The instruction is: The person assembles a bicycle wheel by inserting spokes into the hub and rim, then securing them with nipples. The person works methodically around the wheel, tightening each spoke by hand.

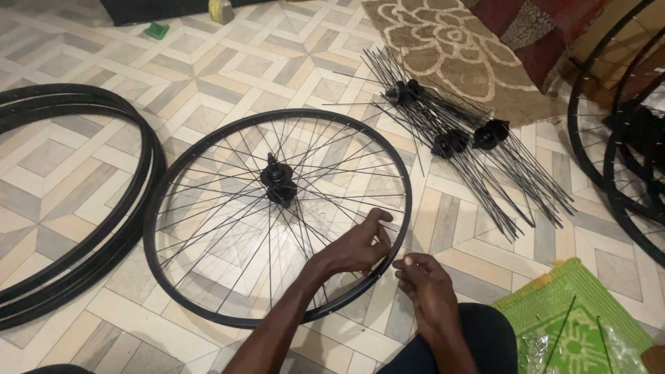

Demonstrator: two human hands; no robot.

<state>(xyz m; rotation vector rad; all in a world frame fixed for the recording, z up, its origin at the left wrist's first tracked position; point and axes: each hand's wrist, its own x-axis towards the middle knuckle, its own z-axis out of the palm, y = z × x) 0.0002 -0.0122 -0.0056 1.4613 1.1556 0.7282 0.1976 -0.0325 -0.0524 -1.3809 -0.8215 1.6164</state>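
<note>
A black bicycle wheel rim lies flat on the tiled floor, laced with thin spokes to a black hub at its middle. My left hand rests inside the rim at its near right side, fingers on a spoke beside the rim. My right hand sits just outside the rim, fingertips pinched together on something too small to make out.
Bare black rims are stacked at the left. Three hubs with loose spokes lie at the upper right beside a patterned rug. Built wheels lean at the far right. A green mat with loose spokes lies at the lower right.
</note>
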